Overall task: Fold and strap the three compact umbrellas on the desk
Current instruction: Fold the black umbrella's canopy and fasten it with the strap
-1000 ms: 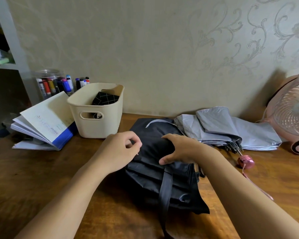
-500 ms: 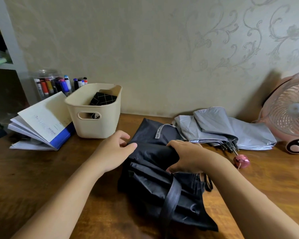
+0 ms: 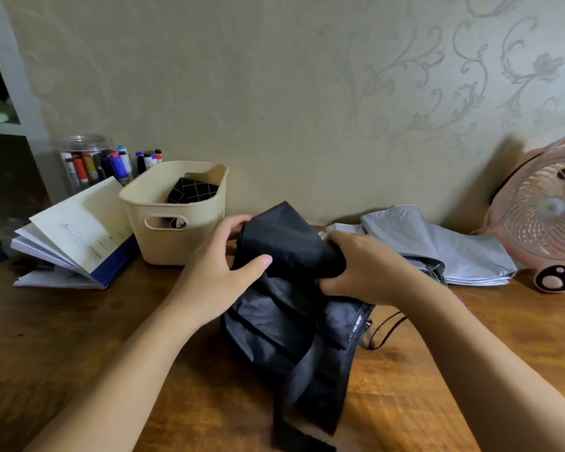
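Observation:
A black compact umbrella (image 3: 287, 324) is held up off the wooden desk (image 3: 62, 337) at the centre, its loose folds hanging down toward me. My left hand (image 3: 219, 265) grips its upper left side, thumb pressed on the fabric. My right hand (image 3: 362, 265) is closed around the bunched upper right part. Its black strap (image 3: 294, 432) dangles at the bottom. A grey umbrella (image 3: 444, 246) lies folded flat behind my right hand. A black checked umbrella (image 3: 191, 190) sits in the cream basket (image 3: 177, 236).
An open booklet (image 3: 75, 236) lies left of the basket, with a jar of markers (image 3: 92, 161) behind it. A pink desk fan (image 3: 545, 216) stands at the far right. A thin dark cord loop (image 3: 385, 331) lies beside the black umbrella.
Both hands have lifted the black umbrella's upper end off the desk and bunched it tighter. The view has shifted slightly, and the pink handle of the grey umbrella is now hidden behind my right arm.

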